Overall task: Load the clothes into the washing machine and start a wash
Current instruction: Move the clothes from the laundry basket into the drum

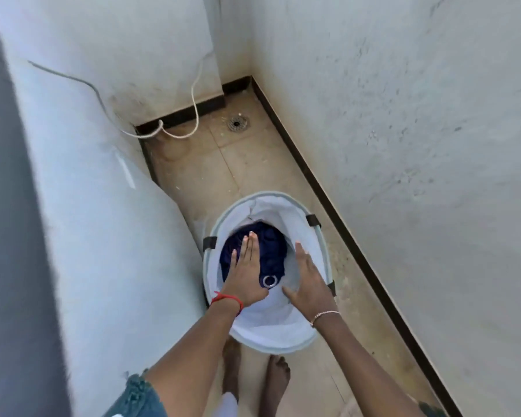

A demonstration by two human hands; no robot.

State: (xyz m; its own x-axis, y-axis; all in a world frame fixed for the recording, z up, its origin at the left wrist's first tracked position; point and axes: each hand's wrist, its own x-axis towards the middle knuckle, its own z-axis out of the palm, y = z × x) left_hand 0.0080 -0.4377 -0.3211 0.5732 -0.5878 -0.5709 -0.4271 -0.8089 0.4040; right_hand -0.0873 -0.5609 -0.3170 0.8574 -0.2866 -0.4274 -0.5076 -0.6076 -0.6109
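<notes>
Along the left edge of the frame: grey, blurred panel (3, 206), probably the washing machine, with a white covered bulk (103, 236) lying beside it; identity not certain. Upper centre: white cable (194, 94) trailing down the wall to the floor tiles, floor drain (237, 124) just right of it. Lower centre: round laundry basket (278, 197) with white lining standing on the floor, dark strap handles on its rim. Inside the basket, low down: dark blue clothes (271, 245), bundled, with a small metal ring (269, 280) showing on the cloth. Left hand (247, 275), red thread at the wrist, reaching over the bundle, fingers straight, together and extended, gripping nothing. Right hand (309, 284), thin bangle at the wrist, hovering over the basket's right inner wall, fingers spread and open, gripping nothing. Bottom centre: bare feet standing just behind the basket. Handling, as a judgement: soft, limp, light cloth, not fragile; gathering from underneath with both hands advisable, keeping loose ends from trailing and the metal ring from snagging.
</notes>
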